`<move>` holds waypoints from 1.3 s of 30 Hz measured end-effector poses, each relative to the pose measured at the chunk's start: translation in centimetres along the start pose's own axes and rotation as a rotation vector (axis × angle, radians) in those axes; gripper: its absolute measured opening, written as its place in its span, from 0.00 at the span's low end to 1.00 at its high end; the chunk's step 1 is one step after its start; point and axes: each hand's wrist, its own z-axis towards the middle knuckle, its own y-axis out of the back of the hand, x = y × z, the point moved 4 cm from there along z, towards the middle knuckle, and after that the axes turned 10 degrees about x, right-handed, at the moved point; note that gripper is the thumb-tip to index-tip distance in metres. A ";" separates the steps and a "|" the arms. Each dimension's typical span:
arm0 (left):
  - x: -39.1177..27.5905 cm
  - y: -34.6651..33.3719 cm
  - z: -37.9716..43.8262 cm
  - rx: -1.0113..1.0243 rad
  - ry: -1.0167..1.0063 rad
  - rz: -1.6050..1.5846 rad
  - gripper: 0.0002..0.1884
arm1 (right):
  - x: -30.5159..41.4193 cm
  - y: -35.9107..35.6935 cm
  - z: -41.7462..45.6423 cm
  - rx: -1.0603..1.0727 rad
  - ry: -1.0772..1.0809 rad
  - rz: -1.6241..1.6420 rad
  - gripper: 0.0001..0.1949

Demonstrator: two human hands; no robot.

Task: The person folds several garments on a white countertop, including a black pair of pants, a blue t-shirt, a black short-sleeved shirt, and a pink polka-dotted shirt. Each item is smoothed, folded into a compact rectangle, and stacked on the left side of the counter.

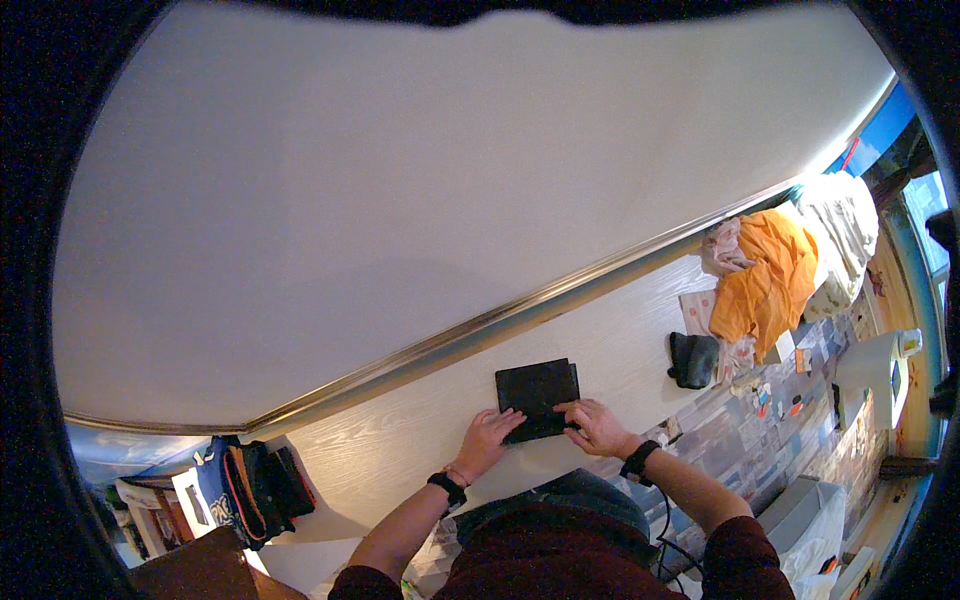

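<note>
A black, neatly folded rectangle of cloth (534, 394) lies flat on the pale wood-grain tabletop (390, 397) in front of my body. Its upper right corner shows a second layer sticking out slightly. My left hand (491, 439) rests on its lower left edge, fingertips on the fabric. At the lower right edge, my right hand (592, 426) touches it with an extended index finger, the thumb apart below. Neither hand appears to grasp the cloth. Dark bands circle both wrists.
To the left stands a stack of folded dark clothes (259, 491). At the right lie a bunched dark cloth item (691, 360), crumpled orange fabric (769, 277) and white fabric (844, 232). A pale surface with gold-coloured trim (480, 319) borders the far side. A cable (664, 525) hangs by my right arm.
</note>
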 end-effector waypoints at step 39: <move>-1.3 -0.6 7.9 -0.043 0.265 0.185 0.51 | -5.2 1.1 5.8 -0.656 -0.809 0.016 0.20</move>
